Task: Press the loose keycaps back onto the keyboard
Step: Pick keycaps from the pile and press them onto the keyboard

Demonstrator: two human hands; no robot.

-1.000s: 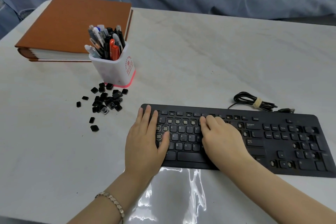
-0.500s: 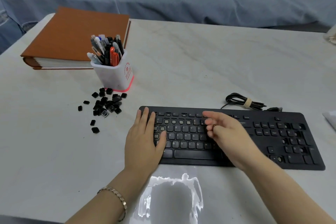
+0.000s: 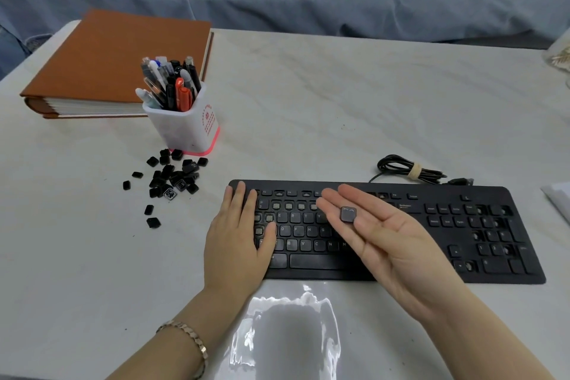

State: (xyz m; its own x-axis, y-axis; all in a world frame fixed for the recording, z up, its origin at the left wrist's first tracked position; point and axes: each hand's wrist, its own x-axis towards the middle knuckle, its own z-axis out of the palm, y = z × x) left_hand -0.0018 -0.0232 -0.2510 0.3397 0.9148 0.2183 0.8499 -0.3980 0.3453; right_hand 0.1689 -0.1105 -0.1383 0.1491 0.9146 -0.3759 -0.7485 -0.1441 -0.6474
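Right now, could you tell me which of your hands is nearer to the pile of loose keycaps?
Left. The left hand lies flat on the keyboard's left end, beside the keycap pile; the right hand hovers palm-up farther right.

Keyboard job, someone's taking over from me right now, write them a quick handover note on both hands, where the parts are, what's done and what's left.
Left hand: flat, palm down, on the left end of the keyboard, holding nothing.
Right hand: open, palm up above the middle keys, with one keycap lying loose on its fingers.
Loose keycaps: scattered on the table left of the keyboard, in front of the pen cup.
Done: most letter keys are capped.
Left: bare switches show in the number row, the left columns and the numpad; seat the held cap, then the pile.
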